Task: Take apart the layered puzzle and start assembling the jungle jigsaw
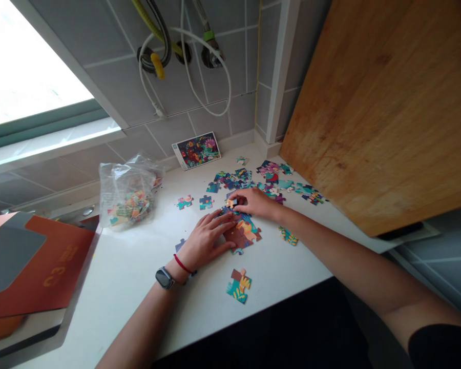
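Note:
A joined section of jigsaw puzzle (243, 231), brown with orange and teal, lies on the white countertop. My left hand (208, 236) rests with fingers stretched out over its left side. Between the thumb and fingers of my right hand (258, 203) is a puzzle piece (231, 203), dark blue and cream, at the section's upper edge. Whether that piece touches the section I cannot tell. Two loose pieces, one pink and teal (184, 202) and one blue (206, 202), lie to the left. A small joined cluster (239, 285) sits nearer my body, and a teal-yellow piece (288, 236) lies under my right forearm.
Several loose pieces (271, 177) spread toward the back right. A picture card (198, 150) leans on the tiled wall. A clear bag of pieces (132, 197) stands left, near an orange box (61, 256). A large wooden board (392, 102) leans at right; hoses (157, 41) hang above.

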### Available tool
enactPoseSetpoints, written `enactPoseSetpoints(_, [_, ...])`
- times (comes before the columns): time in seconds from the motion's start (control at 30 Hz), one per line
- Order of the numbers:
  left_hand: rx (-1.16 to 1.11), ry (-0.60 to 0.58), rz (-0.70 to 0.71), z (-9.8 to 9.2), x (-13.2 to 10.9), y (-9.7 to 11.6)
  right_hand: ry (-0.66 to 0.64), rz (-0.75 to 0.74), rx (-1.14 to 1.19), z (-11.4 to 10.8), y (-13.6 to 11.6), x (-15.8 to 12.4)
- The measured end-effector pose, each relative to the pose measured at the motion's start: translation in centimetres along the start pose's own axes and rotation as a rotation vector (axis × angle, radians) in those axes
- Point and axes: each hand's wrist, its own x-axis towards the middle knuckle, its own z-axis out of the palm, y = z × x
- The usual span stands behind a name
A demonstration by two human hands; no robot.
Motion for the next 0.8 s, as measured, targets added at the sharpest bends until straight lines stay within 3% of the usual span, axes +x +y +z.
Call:
enactPoseSetpoints(0.33, [0.051, -0.004, 0.015, -0.18, 0.14, 0.11, 0.011, 0.009, -0.056, 0.12, -0.08, 0.04])
enactPoseSetpoints(0.57, [0.041, 0.08, -0.035, -0.06, 0.0, -0.32, 0.071, -0.05, -0.158, 0.49, -0.26, -0.03])
enactPoseSetpoints(0.8, [0.034, -0.008, -0.049, 0.5, -0.37, -0.5, 0.133, -0.042, -0.024, 0.32, -0.13, 0.07])
